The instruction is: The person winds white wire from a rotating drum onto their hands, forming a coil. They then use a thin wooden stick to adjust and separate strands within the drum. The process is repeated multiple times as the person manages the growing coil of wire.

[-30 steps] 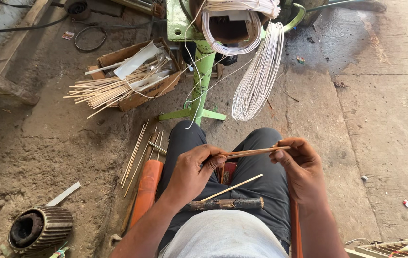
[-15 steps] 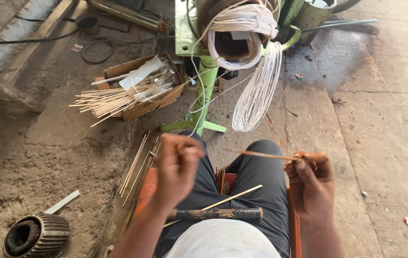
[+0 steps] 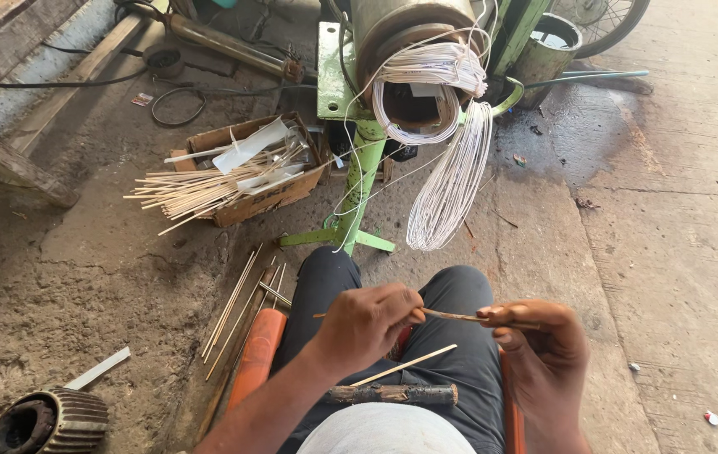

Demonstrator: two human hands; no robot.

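**Thin stick held across the lap, both hands pinching**

A seated person is gripping a thin brown stick (image 3: 451,316) level above dark trousers, the left hand (image 3: 367,326) closing its fingers round one end while the right hand (image 3: 544,353) is pinching the other end between thumb and fingertips. What the left palm is hiding of the stick cannot be made out; only a short tip is poking out on its far side. The right forearm is running off the bottom edge, and the ribbed metal drum (image 3: 44,423) at lower left is also being cut by the frame.

Lying on the lap, just below the hands, are a pale sliver (image 3: 405,365) and a dark rough rod (image 3: 392,393), the sliver's lower end touching the rod. An orange seat edge (image 3: 254,353) is showing beside the left thigh, with loose sticks (image 3: 237,307) lying on the ground just beyond it.

Ahead, a green stand (image 3: 359,181) is carrying white wire coils (image 3: 451,181) that are hanging down close to the knees. A cardboard box of pale sticks (image 3: 233,176) is sitting to the left. Bare concrete (image 3: 678,252) is opening out to the right.

Compared with half a second ago, the left hand is sitting lower and nearer the right, no longer raised above the knee.
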